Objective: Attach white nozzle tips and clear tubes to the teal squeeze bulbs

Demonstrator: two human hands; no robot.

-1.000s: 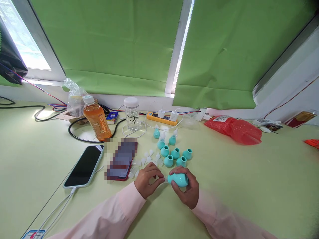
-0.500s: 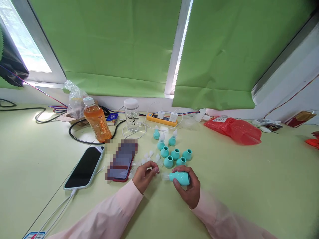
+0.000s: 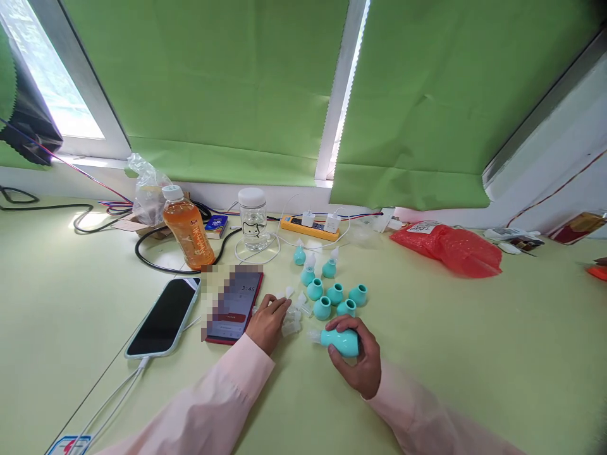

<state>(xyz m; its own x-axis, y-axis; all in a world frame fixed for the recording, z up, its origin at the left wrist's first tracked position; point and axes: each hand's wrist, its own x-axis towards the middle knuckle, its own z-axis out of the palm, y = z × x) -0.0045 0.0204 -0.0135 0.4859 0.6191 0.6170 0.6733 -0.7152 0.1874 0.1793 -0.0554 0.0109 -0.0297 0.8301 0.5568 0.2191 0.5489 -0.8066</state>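
My right hand [image 3: 359, 357] is wrapped round a turquoise squeeze bulb [image 3: 339, 342]. The bulb lies sideways, and a clear tip [image 3: 313, 335] on its end points left. Over a cluster of small translucent plastic pieces [image 3: 291, 325] is my left hand [image 3: 269, 323], palm down with its fingers bent together. Its thumb and whatever it may pinch are hidden. Beyond both hands, several open-necked turquoise bulbs [image 3: 322, 308] stand upright. Three more, one of them a turquoise bulb [image 3: 329, 268] with a clear tip, stand behind these.
Left of my left hand lies a red-edged phone [image 3: 237, 303], with a charging phone [image 3: 164, 318] farther left. An orange drink bottle [image 3: 188, 230], a clear jar [image 3: 253, 221], a yellow power strip [image 3: 310, 229] and a red plastic bag [image 3: 446, 248] line the back.
My left hand has moved slightly left and up, away from the bulb's tip and onto the translucent pieces. The right hand keeps its hold on the bulb.
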